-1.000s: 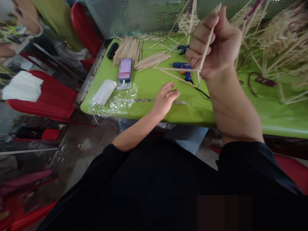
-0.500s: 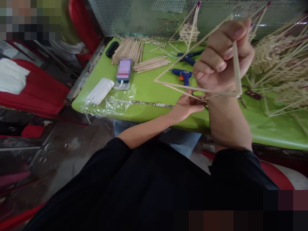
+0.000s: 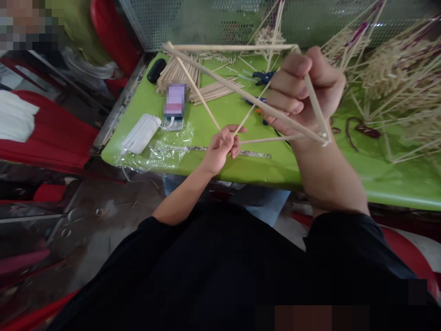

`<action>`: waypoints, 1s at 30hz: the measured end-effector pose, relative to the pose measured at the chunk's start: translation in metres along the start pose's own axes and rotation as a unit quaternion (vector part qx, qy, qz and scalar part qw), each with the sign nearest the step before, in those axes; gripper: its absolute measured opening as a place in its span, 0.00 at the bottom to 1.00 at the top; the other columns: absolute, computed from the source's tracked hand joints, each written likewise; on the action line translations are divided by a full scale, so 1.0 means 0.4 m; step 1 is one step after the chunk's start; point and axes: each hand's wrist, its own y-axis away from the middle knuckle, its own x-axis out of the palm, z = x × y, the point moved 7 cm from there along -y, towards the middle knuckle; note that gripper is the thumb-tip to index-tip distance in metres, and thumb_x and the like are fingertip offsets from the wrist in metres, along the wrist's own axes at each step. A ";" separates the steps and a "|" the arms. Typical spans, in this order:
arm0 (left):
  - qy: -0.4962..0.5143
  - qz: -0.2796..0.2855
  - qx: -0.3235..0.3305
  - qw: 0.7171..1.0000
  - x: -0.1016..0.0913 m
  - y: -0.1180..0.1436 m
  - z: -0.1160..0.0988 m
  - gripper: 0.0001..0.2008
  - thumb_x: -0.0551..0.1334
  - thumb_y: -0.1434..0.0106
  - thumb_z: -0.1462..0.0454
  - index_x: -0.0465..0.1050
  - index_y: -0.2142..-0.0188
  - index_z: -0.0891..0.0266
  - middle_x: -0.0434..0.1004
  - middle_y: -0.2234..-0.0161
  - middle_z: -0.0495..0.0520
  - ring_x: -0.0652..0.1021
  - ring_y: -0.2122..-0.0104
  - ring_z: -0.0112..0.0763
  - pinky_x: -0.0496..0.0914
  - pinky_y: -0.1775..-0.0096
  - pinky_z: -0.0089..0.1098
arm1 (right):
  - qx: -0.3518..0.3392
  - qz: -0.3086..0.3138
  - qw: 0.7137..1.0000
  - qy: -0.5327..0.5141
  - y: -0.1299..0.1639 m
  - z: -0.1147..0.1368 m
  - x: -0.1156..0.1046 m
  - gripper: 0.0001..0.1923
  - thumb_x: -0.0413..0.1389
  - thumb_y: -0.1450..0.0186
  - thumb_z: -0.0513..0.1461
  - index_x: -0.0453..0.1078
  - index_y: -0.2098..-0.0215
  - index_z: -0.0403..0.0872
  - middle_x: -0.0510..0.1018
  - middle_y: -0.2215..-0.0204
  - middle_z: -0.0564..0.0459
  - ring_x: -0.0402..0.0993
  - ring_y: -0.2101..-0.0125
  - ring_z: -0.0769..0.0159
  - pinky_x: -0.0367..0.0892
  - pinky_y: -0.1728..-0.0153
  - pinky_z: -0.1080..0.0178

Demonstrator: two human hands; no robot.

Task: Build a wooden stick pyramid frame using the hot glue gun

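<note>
A frame of thin wooden sticks (image 3: pixel 234 48), joined at the corners, is held up over the green table (image 3: pixel 203 163). My left hand (image 3: pixel 222 149) is closed in a pinch at a lower corner where sticks meet. Raised higher, my right hand (image 3: pixel 305 87) has its fingers curled round the frame's right side, by a short stick that crosses the palm. Below the frame lie a blue glue gun (image 3: pixel 263 120), mostly hidden by my right hand, and a dark blue tool (image 3: pixel 262 77). A narrow patterned strip (image 3: pixel 257 154) lies on the table beside my left hand.
Loose stick piles (image 3: pixel 217 91) lie at the back, near a phone (image 3: pixel 174 102). A white block-shaped object (image 3: pixel 142 133) and clear plastic (image 3: pixel 172 154) are at left. Several stick frames (image 3: pixel 389 78) crowd the right, beside dark red cord (image 3: pixel 367 128). A perforated metal panel (image 3: pixel 206 23) stands behind.
The stick frame has turned and swung left, so its long sticks now spread across the table's middle. My left hand has moved left and up onto a corner; my right hand shifted slightly left and down.
</note>
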 end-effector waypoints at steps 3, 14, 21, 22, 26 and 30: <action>0.019 -0.023 -0.020 0.999 -0.017 0.010 -0.011 0.19 0.68 0.28 0.45 0.79 0.52 0.56 0.59 0.76 0.42 0.64 0.78 0.20 0.61 0.75 0.27 | 0.026 0.021 0.998 0.048 -0.009 -0.018 0.003 0.29 0.72 0.43 0.59 0.61 0.69 0.54 0.47 0.82 0.65 0.39 0.82 0.71 0.46 0.82 0.62; 0.027 -0.149 0.030 0.988 -0.131 0.001 -0.047 0.09 0.68 0.26 0.54 0.79 0.54 0.56 0.55 0.76 0.41 0.59 0.81 0.17 0.55 0.78 0.23 | 0.025 -0.068 0.987 0.143 -0.046 -0.081 -0.033 0.37 0.62 0.42 0.74 0.75 0.72 0.51 0.76 0.78 0.52 0.67 0.82 0.66 0.60 0.81 0.60; -0.037 -0.249 0.114 0.961 -0.200 -0.004 -0.075 0.05 0.67 0.24 0.57 0.79 0.55 0.54 0.62 0.75 0.43 0.59 0.81 0.18 0.55 0.79 0.24 | -0.154 -0.056 0.965 0.207 0.002 -0.031 0.021 0.36 0.51 0.32 0.74 0.73 0.64 0.53 0.83 0.70 0.52 0.73 0.79 0.64 0.60 0.82 0.58; -0.044 -0.251 0.118 0.960 -0.202 -0.003 -0.074 0.05 0.66 0.24 0.57 0.79 0.55 0.54 0.62 0.75 0.43 0.60 0.81 0.18 0.55 0.79 0.25 | -0.188 -0.064 0.950 0.240 0.016 -0.020 0.032 0.33 0.53 0.29 0.71 0.74 0.64 0.53 0.83 0.71 0.53 0.72 0.79 0.66 0.60 0.82 0.58; -0.057 -0.244 0.126 0.960 -0.202 0.004 -0.063 0.06 0.65 0.23 0.56 0.79 0.52 0.52 0.63 0.76 0.43 0.60 0.81 0.19 0.55 0.78 0.25 | -0.281 -0.112 0.894 0.331 0.050 -0.001 0.054 0.24 0.64 0.27 0.60 0.74 0.69 0.52 0.78 0.76 0.56 0.69 0.81 0.70 0.59 0.80 0.60; -0.047 -0.253 0.122 0.959 -0.203 0.007 -0.057 0.05 0.66 0.23 0.57 0.79 0.53 0.52 0.63 0.76 0.43 0.61 0.80 0.20 0.56 0.78 0.25 | -0.309 -0.140 0.872 0.353 0.046 -0.004 0.033 0.27 0.61 0.26 0.60 0.71 0.72 0.52 0.75 0.80 0.57 0.63 0.83 0.72 0.52 0.81 0.60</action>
